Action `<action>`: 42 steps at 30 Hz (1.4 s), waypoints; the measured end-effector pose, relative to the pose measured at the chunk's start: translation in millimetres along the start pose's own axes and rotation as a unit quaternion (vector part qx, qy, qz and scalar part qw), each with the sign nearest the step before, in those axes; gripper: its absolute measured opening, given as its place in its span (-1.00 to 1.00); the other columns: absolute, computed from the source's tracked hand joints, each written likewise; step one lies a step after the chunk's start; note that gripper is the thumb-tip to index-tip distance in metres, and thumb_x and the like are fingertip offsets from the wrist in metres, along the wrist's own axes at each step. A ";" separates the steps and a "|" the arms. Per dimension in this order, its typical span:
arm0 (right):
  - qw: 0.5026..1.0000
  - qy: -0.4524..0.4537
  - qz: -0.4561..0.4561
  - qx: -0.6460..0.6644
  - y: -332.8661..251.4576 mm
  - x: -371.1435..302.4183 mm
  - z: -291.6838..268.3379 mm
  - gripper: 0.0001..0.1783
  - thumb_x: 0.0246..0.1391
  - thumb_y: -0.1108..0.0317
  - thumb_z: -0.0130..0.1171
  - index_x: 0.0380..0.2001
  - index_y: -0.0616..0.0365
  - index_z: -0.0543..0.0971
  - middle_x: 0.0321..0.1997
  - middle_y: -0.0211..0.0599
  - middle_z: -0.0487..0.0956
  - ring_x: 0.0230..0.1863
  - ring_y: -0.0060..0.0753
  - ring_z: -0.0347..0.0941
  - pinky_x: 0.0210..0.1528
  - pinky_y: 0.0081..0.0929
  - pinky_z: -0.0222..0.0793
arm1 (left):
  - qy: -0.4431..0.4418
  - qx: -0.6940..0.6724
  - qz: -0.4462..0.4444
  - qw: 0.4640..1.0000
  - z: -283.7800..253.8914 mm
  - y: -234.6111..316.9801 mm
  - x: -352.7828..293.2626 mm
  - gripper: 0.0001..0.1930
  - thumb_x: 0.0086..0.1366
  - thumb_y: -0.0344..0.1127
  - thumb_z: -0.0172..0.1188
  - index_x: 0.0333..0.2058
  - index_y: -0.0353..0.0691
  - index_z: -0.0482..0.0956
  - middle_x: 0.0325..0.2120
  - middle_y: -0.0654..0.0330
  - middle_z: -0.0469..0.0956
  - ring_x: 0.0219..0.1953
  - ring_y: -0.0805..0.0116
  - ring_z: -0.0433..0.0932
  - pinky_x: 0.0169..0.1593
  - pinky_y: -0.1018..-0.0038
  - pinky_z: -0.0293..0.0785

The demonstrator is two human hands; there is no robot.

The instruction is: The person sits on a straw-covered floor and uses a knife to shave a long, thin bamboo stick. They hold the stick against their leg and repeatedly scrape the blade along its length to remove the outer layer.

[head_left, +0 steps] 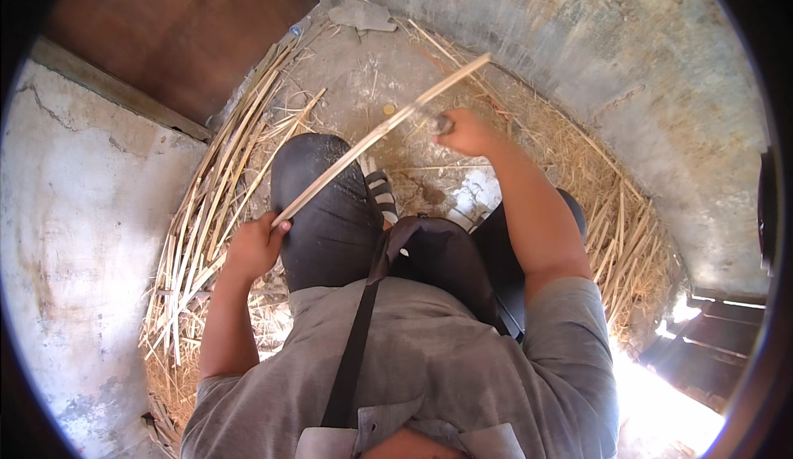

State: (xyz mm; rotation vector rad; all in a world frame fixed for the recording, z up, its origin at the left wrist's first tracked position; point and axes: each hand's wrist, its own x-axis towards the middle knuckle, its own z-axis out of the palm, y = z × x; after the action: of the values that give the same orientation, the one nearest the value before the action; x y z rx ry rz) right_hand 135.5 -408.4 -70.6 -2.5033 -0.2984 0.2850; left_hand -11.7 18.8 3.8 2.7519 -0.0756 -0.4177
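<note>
A long, pale split-bamboo strip slants up and to the right across my left knee. My left hand is closed round its lower end, beside the knee. The strip's far end stands free above the floor. My right hand is closed on a short tool with a rounded, grey-brown end, held just right of the strip and apart from it. Motion blurs this tool, so its exact kind does not show.
More bamboo strips lie in a long pile along the left wall. Shavings and cut strips heap up on the right. Weathered walls close in on both sides, with a brown panel at upper left. A flat grey stone lies far ahead.
</note>
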 end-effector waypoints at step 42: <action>0.996 -0.016 -0.028 -0.087 -41.3 -6.4 -13.8 -0.53 0.06 0.10 0.36 -0.03 0.16 0.63 -0.16 0.06 0.69 -0.08 0.17 0.63 -0.01 -0.01 0.54 | -0.075 -0.079 -0.023 0.994 -6.4 -9.7 7.8 -0.54 0.50 0.04 0.08 -0.28 -0.35 0.56 -0.45 -0.17 0.60 -0.30 -0.23 0.61 -0.16 0.05 0.47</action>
State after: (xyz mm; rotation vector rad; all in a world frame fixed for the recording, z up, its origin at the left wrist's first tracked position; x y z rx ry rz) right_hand 127.0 -384.6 -34.5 -2.6589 -0.4239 0.2880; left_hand -2.4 29.2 3.9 2.5668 -0.0147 -0.6167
